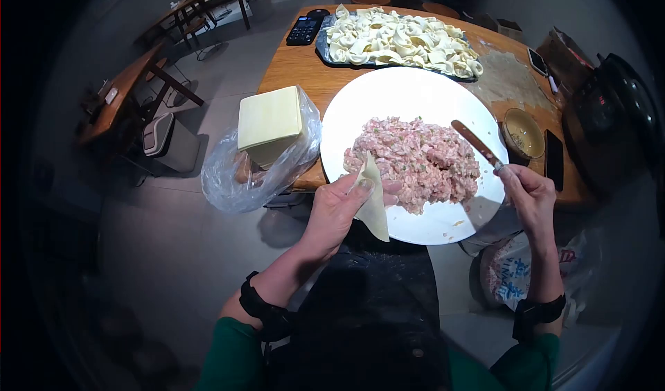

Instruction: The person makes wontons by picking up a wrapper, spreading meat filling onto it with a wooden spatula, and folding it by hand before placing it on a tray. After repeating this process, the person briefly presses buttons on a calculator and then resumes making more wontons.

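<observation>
My left hand [332, 214] pinches a pale wonton wrapper [376, 214], partly folded, over the near left edge of a large white plate [409, 90]. A mound of pink minced meat filling [422, 159] with green flecks covers the plate's middle. At the plate's right edge, my right hand [530, 196] is closed on a slim spatula [476, 144]; its brown, wood-like part points up and left over the filling. Left of the plate, a thick stack of square wrappers [269, 124] rests in a clear plastic bag [232, 183]. Whether filling lies inside the held wrapper is hidden.
A dark tray [332, 64] heaped with folded wontons [395, 38] stands at the back beside a black phone-like device [303, 31]. To the right are a small bowl [524, 133], a dark phone [553, 159] and a black cooker [613, 107]. A printed bag [516, 270] sits below.
</observation>
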`<state>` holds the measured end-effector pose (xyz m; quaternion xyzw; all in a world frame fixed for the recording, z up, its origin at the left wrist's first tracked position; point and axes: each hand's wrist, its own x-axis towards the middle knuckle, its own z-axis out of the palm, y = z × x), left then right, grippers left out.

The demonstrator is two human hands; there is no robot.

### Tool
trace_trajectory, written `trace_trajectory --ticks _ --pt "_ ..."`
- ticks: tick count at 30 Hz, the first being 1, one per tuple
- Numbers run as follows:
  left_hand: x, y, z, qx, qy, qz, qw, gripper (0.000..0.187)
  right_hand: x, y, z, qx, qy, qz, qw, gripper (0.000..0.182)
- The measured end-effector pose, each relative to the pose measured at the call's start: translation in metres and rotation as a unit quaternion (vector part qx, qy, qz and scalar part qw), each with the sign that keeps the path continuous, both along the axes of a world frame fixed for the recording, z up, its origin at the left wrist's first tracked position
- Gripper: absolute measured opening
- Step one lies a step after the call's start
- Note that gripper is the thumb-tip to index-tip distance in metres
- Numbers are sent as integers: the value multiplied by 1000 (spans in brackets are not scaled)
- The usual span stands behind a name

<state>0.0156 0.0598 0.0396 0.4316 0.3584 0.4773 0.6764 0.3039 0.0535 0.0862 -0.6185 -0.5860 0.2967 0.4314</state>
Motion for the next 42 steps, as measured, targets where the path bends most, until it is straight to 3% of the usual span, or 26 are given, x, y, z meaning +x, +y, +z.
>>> trace_trajectory --ticks 1,3,5,7,11,12,13,15,17,21,23,25,26,27,28,29,30,31,33,34,35,37,40,42 --pt "3 0 -1 7 -4 -10 1000 34 -21 -11 -4 -2 57 57 997 16" --pt "3 1 -4 15 -8 -23 1000 34 -50 -22 -8 -43 65 124 989 13" --pt "-3 3 -9 48 59 -66 995 37 -63 -16 -24 -52 69 128 988 14" --pt "0 -1 -2 46 35 -41 997 37 -56 -11 -32 -50 95 115 988 12" --pt "-4 -4 -4 27 -51 -29 998 37 -86 -27 -24 -5 157 61 986 19" --pt "-1 -4 -1 -14 -178 -13 984 37 -96 -34 -23 -66 179 105 976 35" --pt "3 -5 0 -57 -301 2 952 36 -110 -39 -35 -34 177 116 977 42" --pt "7 -5 -4 -92 -340 -8 936 40 -143 -43 -44 -4 285 84 955 37" --pt "11 -11 3 -136 -429 -32 892 31 -155 -44 -50 4 299 51 953 32" --pt "8 -10 -15 -71 -422 -20 904 35 -157 -41 -63 94 298 -17 950 23" --pt "7 -9 -18 -51 -442 -31 895 34 -154 -39 -63 124 319 15 939 22" --pt "8 -11 -9 -50 -303 19 952 29 -154 -33 -58 162 284 11 945 19" --pt "7 -10 -8 -50 -304 18 951 29 -151 -31 -55 167 267 22 949 20" --pt "6 -9 -8 -5 -189 53 981 24 -147 -28 -52 168 266 21 949 20" --pt "4 -8 -7 41 -71 86 993 19 -142 -23 -50 187 212 73 956 23" --pt "1 -8 -4 41 -72 85 993 19 -137 -18 -46 204 158 124 958 26" --pt "-4 -8 1 199 103 97 970 20 -133 -6 -39 320 28 167 932 36" --pt "-8 -8 3 347 272 104 892 23 -130 -5 -33 320 27 167 932 36" --pt "-13 -4 3 392 312 97 860 30 -129 -1 -21 324 -168 201 909 42" --pt "-16 -3 3 427 369 82 822 29 -126 2 -24 323 -211 197 901 35" --pt "-19 -3 5 458 424 67 779 27 -124 4 -23 330 -209 199 899 35" --pt "-22 0 2 473 438 66 762 28 -123 9 -20 253 -258 235 902 22" --pt "-32 9 5 482 458 62 744 32 -133 25 -14 179 -255 245 918 21" --pt "-44 24 6 542 453 146 693 38 -140 54 -2 113 -189 216 951 21"
